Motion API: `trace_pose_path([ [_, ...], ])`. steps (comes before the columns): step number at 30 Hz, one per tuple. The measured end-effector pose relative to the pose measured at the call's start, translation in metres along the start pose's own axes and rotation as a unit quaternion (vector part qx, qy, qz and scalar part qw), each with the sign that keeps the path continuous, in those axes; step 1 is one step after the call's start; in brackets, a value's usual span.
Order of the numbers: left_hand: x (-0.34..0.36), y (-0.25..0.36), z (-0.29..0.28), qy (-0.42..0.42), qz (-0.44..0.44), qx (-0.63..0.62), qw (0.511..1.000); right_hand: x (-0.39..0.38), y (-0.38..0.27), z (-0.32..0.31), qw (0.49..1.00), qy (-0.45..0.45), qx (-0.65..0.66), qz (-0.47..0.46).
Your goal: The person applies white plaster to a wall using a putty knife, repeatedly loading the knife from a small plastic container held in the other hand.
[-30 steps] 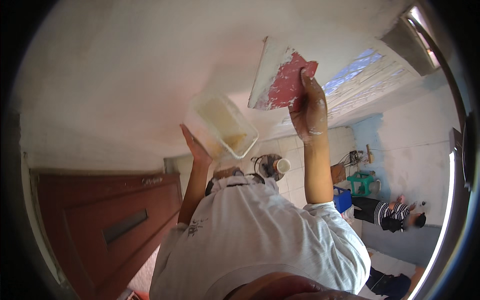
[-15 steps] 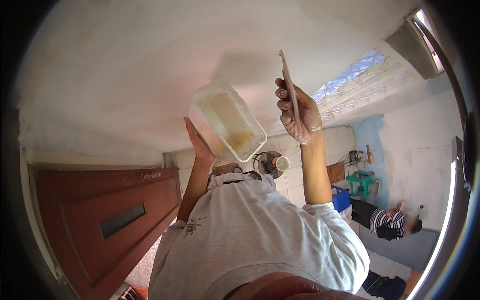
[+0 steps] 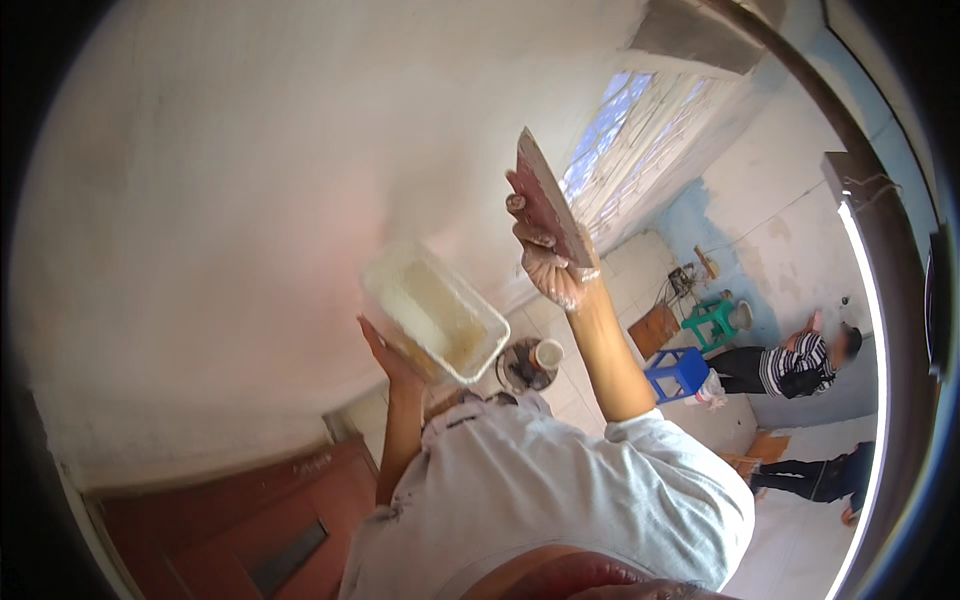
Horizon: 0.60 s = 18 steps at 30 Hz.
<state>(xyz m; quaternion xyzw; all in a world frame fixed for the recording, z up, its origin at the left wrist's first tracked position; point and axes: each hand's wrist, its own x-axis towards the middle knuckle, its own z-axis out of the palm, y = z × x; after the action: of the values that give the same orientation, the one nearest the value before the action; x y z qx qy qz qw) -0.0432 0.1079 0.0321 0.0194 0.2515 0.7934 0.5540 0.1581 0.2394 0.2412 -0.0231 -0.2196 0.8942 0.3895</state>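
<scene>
My left hand [image 3: 395, 355] holds a translucent rectangular container [image 3: 496, 338] from its side, with pale residue inside. Higher and to the right, my right hand [image 3: 550, 260] grips a red, plaster-smeared scraper [image 3: 545, 185] turned nearly edge-on; white material coats the fingers. Both hands are in front of a pale, patchy wall [image 3: 220, 200]. The scraper and container are apart.
A round stand with a bucket [image 3: 548, 354] is on the tiled floor. To the right are a blue stool [image 3: 680, 372], a green stool [image 3: 712, 322], a person in stripes [image 3: 795, 368] and another person in dark clothes [image 3: 815, 480]. A red door [image 3: 200, 530] is lower left.
Since a second ago, my right hand has turned the scraper from face-on to nearly edge-on. The whole view has rotated and shifted, with the container now lower in the picture.
</scene>
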Motion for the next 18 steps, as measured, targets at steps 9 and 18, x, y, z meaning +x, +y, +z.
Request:
trace_pose_path([
  [9,0.0,0.01,0.015,-0.063,-0.027,0.023,0.997,0.089,-0.138,0.103,0.91,0.055,-0.192,-0.363],
  [18,0.01,0.0,-0.018,-0.083,-0.041,0.025,0.995,0.262,-0.403,0.19,0.685,-0.115,-0.361,-0.622],
])
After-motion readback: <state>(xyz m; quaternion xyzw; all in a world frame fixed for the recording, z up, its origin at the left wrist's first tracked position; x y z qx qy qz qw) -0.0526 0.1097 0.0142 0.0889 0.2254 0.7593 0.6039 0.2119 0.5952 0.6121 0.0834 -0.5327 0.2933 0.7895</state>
